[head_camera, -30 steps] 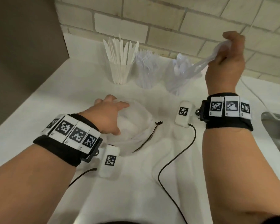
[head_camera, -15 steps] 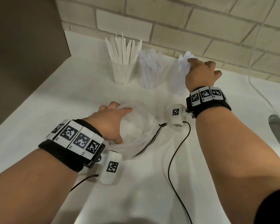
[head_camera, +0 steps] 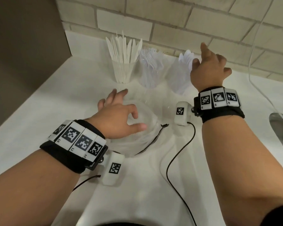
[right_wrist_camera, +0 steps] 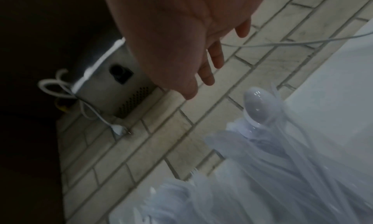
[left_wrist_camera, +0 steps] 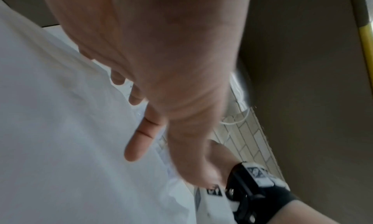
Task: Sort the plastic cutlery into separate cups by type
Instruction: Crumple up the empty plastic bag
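Three clear cups in row at upper centre of head view, before brick wall: knife cup (head_camera: 123, 69) leftmost, fork cup (head_camera: 149, 70) middle, spoon cup (head_camera: 180, 74) rightmost. Right hand (head_camera: 208, 69) just beside spoon cup, fingers spread, holding nothing. Left hand (head_camera: 116, 118) at frame centre over clear plastic bag (head_camera: 144, 128), fingers loosely spread, gripping nothing.

The right hand (right_wrist_camera: 181, 35) fills the top of the frame, fingers (right_wrist_camera: 216, 58) loosely spread and holding nothing. At lower right, clear spoons (right_wrist_camera: 258, 109) stand in a clear cup (right_wrist_camera: 282, 171). A metal box (right_wrist_camera: 115, 87) with a white cord (right_wrist_camera: 84, 106) sits at left against the tiled wall (right_wrist_camera: 141, 155).
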Demonstrator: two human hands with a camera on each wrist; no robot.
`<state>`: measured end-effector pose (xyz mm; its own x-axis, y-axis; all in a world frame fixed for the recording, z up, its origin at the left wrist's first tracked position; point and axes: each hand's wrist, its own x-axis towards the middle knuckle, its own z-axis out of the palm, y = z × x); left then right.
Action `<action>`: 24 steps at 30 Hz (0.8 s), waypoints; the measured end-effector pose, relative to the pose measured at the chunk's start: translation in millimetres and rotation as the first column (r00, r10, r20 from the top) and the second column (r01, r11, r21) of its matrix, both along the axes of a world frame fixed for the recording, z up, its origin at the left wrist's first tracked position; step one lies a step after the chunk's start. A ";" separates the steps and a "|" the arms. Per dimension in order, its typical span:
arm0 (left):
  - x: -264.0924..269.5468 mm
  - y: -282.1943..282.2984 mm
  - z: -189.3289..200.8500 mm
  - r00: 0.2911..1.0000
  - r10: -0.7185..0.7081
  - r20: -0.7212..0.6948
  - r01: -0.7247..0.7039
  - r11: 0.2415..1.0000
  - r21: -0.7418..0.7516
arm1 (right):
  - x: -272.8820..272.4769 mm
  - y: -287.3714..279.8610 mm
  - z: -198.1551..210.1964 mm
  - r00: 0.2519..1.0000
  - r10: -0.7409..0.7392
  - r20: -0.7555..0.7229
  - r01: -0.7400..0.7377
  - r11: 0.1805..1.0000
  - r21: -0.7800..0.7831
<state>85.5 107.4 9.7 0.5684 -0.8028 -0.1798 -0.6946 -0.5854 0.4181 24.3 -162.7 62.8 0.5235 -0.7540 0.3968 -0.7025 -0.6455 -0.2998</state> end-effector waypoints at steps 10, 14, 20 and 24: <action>-15.3 -4.6 -1.5 0.998 -0.056 -0.019 0.059 0.984 0.166 | -50.5 83.7 -20.3 0.978 0.186 0.092 -0.207 0.907 0.367; -3.3 6.8 6.3 0.870 0.212 -0.446 -0.377 0.869 -0.321 | -58.7 122.5 -32.6 0.947 0.218 0.235 -0.312 0.797 0.518; -14.2 25.1 5.4 0.611 -0.076 -0.788 -0.440 0.795 -0.417 | -52.7 169.0 -46.4 0.881 0.228 0.415 -0.471 0.504 0.724; -18.7 30.7 3.2 0.517 -0.179 -0.837 -0.453 0.772 -0.445 | -49.0 177.9 -51.6 0.823 0.167 0.543 -0.537 0.541 0.647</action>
<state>66.8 138.0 12.9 0.5273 -0.8313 -0.1760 0.2101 -0.0732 0.9749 -24.7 15.2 11.2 0.7624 -0.6471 0.0082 -0.1760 -0.2195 -0.9596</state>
